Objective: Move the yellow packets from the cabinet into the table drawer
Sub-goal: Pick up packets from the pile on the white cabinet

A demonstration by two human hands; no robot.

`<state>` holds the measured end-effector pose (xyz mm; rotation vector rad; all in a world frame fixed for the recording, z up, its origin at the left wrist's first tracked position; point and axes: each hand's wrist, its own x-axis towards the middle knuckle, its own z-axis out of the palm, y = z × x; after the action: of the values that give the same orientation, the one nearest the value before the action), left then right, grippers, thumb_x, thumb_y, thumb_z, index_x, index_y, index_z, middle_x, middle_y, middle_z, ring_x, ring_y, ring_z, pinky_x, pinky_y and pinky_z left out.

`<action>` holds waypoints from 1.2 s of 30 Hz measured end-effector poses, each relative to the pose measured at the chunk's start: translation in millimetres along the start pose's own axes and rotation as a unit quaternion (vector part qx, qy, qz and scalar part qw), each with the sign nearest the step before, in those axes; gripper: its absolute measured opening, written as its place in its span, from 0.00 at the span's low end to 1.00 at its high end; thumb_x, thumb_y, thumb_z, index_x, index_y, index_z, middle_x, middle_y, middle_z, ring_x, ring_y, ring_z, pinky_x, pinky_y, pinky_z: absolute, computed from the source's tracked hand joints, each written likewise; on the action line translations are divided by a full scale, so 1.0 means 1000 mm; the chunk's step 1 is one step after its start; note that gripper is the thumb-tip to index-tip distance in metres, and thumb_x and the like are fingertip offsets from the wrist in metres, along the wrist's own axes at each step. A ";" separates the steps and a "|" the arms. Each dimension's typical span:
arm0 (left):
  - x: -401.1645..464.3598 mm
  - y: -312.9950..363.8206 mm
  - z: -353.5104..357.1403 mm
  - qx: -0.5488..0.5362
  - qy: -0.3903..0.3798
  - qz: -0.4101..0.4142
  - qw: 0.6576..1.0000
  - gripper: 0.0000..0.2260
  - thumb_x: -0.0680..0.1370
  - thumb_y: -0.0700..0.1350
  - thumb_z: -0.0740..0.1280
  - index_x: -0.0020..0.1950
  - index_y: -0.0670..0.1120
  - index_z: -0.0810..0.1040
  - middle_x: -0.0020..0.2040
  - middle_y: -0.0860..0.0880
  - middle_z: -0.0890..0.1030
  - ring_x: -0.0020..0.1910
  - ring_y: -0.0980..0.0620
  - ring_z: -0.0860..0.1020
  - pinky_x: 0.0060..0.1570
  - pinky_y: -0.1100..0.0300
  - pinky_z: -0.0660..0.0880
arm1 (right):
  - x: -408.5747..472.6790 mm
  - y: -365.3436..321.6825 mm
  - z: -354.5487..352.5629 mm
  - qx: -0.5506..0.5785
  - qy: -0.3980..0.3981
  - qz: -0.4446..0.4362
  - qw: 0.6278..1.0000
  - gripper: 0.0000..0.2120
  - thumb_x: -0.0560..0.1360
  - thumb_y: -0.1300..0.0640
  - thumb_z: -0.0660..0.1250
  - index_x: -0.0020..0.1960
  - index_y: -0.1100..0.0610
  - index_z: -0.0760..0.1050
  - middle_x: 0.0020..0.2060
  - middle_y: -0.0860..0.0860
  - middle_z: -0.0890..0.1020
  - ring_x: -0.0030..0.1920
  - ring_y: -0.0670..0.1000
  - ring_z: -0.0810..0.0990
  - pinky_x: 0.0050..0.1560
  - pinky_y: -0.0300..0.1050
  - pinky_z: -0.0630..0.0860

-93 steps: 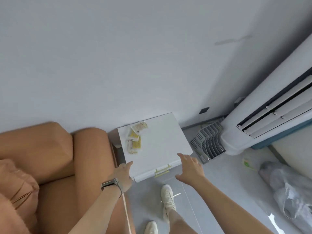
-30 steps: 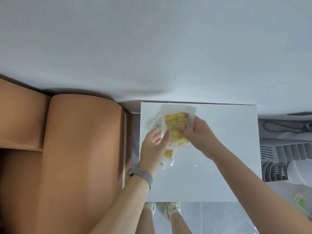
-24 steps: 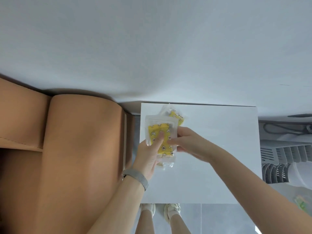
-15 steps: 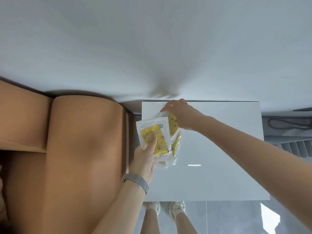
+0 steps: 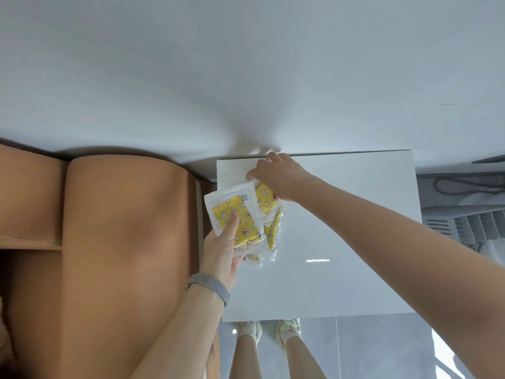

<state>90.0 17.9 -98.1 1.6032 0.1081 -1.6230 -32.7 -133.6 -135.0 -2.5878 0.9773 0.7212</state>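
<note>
- The left hand [image 5: 222, 255] grips a yellow packet [image 5: 236, 217] just left of centre frame, thumb pressed on its face; judging by the slick film, it could slide out if the grip loosens.
- The right hand [image 5: 278, 175] curls over the remaining packets [image 5: 269, 214] on the white cabinet top [image 5: 341, 242]; a hasty grab could scatter them toward the sofa [image 5: 123, 242].
- The packets are clear pouches with yellow, cartoon-patterned contents.
</note>
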 end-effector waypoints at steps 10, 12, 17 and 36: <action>-0.007 -0.008 0.007 0.002 0.016 0.028 0.999 0.10 0.79 0.48 0.68 0.60 0.52 0.79 0.53 0.51 0.86 0.54 0.49 0.83 0.58 0.47 0.77 | -0.058 0.018 -0.002 0.337 0.012 0.164 0.927 0.10 0.79 0.50 0.65 0.49 0.57 0.73 0.45 0.50 0.73 0.49 0.53 0.74 0.48 0.45 0.69; -0.007 -0.010 0.009 0.009 0.025 0.033 0.999 0.07 0.80 0.47 0.66 0.58 0.53 0.79 0.52 0.51 0.86 0.53 0.50 0.83 0.52 0.53 0.80 | -0.076 0.016 -0.005 0.494 0.085 0.240 0.831 0.09 0.78 0.52 0.67 0.47 0.58 0.76 0.41 0.50 0.79 0.43 0.52 0.78 0.44 0.43 0.72; -0.019 -0.013 0.021 0.025 0.014 0.017 0.999 0.06 0.82 0.47 0.63 0.56 0.53 0.78 0.54 0.52 0.83 0.48 0.57 0.81 0.45 0.60 0.76 | -0.123 -0.029 -0.008 0.806 0.193 0.272 0.489 0.04 0.74 0.57 0.73 0.48 0.55 0.81 0.43 0.51 0.87 0.43 0.52 0.86 0.45 0.53 0.84; -0.025 -0.012 -0.005 0.006 -0.049 0.067 0.997 0.16 0.74 0.39 0.72 0.62 0.43 0.79 0.56 0.45 0.85 0.55 0.45 0.83 0.53 0.51 0.80 | -0.102 -0.079 0.009 0.591 0.223 0.287 0.720 0.08 0.75 0.48 0.70 0.51 0.51 0.78 0.39 0.43 0.82 0.34 0.43 0.78 0.40 0.40 0.78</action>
<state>82.6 40.4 -83.1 1.5032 -0.0595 -1.5977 -48.2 -17.6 -80.3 -1.2679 1.6555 -0.4387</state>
